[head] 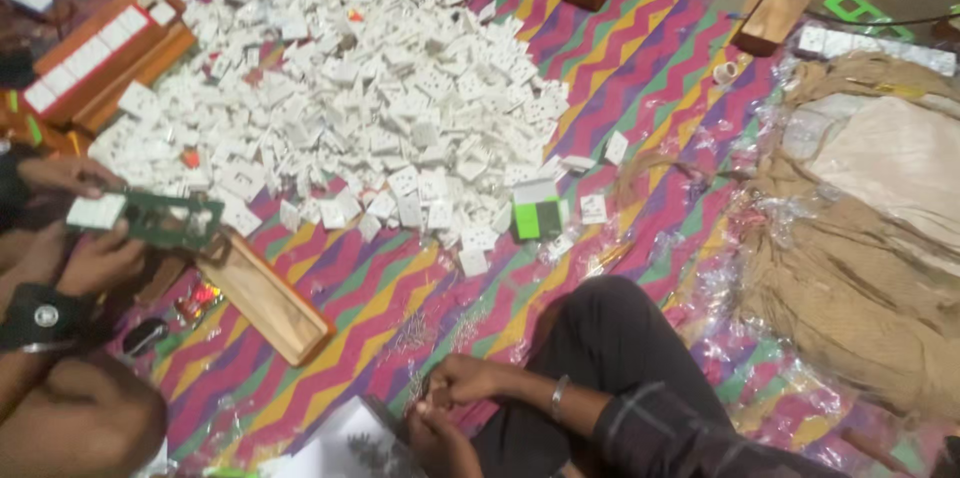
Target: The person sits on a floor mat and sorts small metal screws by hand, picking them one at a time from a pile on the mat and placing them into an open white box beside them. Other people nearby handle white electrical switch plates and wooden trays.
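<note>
Where the striped pink, green and yellow woven mat (640,68) reaches the near edge, the right hand (470,378), a metal bangle at its wrist, is seen with fingers curled inward. The left hand (438,443) is bunched just beneath it, almost touching. Whether anything small is pinched between them cannot be told. A scatter of small silvery metal pieces (428,333) lies just beyond the hands, and a white printed sheet (340,443) just to their left. A large heap of white plastic socket plates (370,98) fills the far middle. A long wooden tray (268,303) lies slantwise between that heap and the hands. At the left, a green frame (165,220) is held by a co-worker's hands (95,263).
</note>
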`<state>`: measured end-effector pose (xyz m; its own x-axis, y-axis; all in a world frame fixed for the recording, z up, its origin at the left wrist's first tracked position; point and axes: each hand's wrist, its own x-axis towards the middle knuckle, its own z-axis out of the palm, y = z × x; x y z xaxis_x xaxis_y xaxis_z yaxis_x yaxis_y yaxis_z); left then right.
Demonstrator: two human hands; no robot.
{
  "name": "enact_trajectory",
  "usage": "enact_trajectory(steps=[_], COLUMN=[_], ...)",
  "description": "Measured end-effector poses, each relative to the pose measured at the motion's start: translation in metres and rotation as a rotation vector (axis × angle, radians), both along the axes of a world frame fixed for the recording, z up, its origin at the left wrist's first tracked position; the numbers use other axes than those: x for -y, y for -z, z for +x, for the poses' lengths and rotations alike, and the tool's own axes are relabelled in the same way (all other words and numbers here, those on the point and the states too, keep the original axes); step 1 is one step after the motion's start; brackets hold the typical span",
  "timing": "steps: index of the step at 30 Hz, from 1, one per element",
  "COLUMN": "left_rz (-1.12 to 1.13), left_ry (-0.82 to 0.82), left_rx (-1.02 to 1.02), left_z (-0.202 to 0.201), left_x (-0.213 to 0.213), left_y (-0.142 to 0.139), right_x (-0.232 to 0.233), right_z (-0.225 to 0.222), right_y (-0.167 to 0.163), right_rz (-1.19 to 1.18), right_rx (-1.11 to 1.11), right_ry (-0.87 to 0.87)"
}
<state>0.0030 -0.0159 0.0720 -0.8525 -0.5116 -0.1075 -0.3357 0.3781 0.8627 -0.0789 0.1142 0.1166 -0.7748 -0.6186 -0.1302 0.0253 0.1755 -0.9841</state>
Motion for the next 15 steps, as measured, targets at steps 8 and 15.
enact_trajectory(steps=[8, 15], left_rz=[-0.090, -0.098], left_ry=[0.016, 0.026], left_rx=[0.063, 0.074], left_z=[-0.021, -0.025], left_x=[0.012, 0.011], left_y=[0.009, 0.019], right_x=[0.003, -0.001], right_z=[0.000, -0.003], right_y=[0.011, 0.013], right_rz=[-0.051, 0.026], right_rx=[0.144, 0.091], right_ry=[0.005, 0.089])
